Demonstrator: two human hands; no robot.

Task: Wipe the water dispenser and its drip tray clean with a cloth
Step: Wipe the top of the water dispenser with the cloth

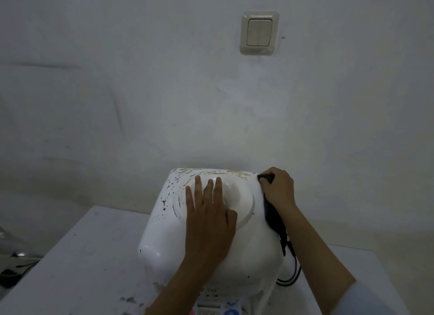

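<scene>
A white water dispenser [162, 239] stands on a white table, seen from above, with brown and black specks on its top's far and left parts. My left hand [209, 218] lies flat with straight fingers over the round bottle well [244, 202] on top. My right hand [278, 188] grips a dark cloth [273, 217] at the dispenser's far right corner; the cloth hangs down the right side under my wrist. The drip tray is hidden below my arms.
The white table [77, 263] has dark smudges near its front. A black cable [293, 272] loops down at the dispenser's right. The wall stands close behind, with a light switch [259, 33]. Dark objects [14, 263] lie off the table's left edge.
</scene>
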